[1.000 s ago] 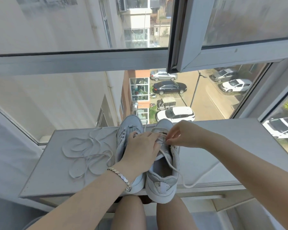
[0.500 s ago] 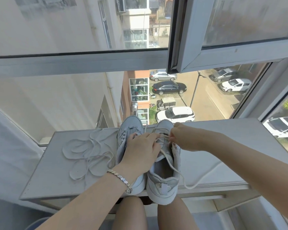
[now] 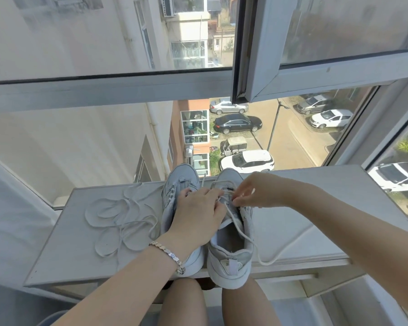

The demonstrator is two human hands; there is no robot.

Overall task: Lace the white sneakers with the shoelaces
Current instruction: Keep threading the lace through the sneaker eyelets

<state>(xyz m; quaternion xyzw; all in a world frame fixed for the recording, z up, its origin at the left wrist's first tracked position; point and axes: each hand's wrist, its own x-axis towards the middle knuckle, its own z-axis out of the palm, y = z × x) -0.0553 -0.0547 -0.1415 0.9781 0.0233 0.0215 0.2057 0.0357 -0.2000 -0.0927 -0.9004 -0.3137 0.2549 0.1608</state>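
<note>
Two white sneakers stand side by side on the windowsill, toes pointing at the window. My left hand lies over the left sneaker and its fingers hold the upper of the right sneaker near the eyelets. My right hand pinches the white shoelace at the right sneaker's eyelets. That lace runs back over the shoe's opening and loops off its right side onto the sill. A second loose shoelace lies in coils on the sill to the left.
The sill's front edge is close to my bare knees. An open window sash hangs above the shoes. Glass panes bound the sill at the back and right, with a street and parked cars far below.
My right hand has moved slightly left and down onto the right sneaker's eyelets, keeping hold of the lace. My left hand has stayed in place on the shoes.
</note>
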